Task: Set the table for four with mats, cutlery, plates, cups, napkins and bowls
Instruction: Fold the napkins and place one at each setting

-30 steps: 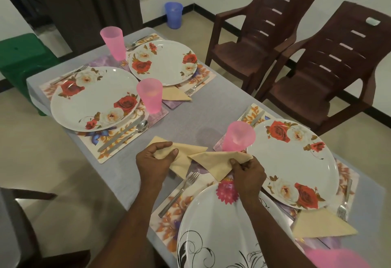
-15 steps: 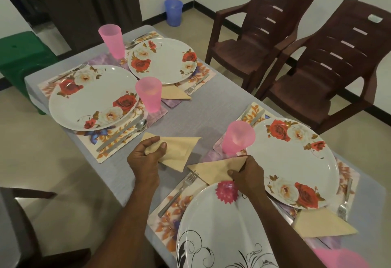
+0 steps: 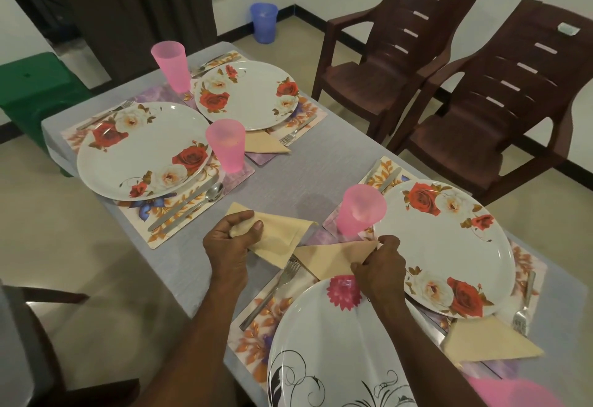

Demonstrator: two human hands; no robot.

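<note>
My left hand (image 3: 232, 241) grips a folded yellow napkin (image 3: 282, 235) just above the grey table, between the left near mat and the nearest mat. My right hand (image 3: 380, 267) pinches a second folded yellow napkin (image 3: 330, 257) that lies at the top of the nearest mat, beside a fork (image 3: 276, 291) and the black-patterned plate (image 3: 337, 349). A pink cup (image 3: 361, 210) stands just beyond it, next to a rose plate (image 3: 449, 246). Two more rose plates (image 3: 141, 149) (image 3: 247, 95) sit on mats further away, each with a pink cup (image 3: 226, 145) (image 3: 170, 64).
Other yellow napkins lie by the far plate (image 3: 264, 145) and at the right near edge (image 3: 491, 342). Two brown plastic chairs (image 3: 401, 53) (image 3: 513, 101) stand along the table's right side. A green bin (image 3: 35, 88) and a blue bin (image 3: 263, 23) are on the floor beyond.
My left hand has carried its napkin left and away from the right one, separating the two. My right hand has lowered its napkin onto the top of the nearest mat.
</note>
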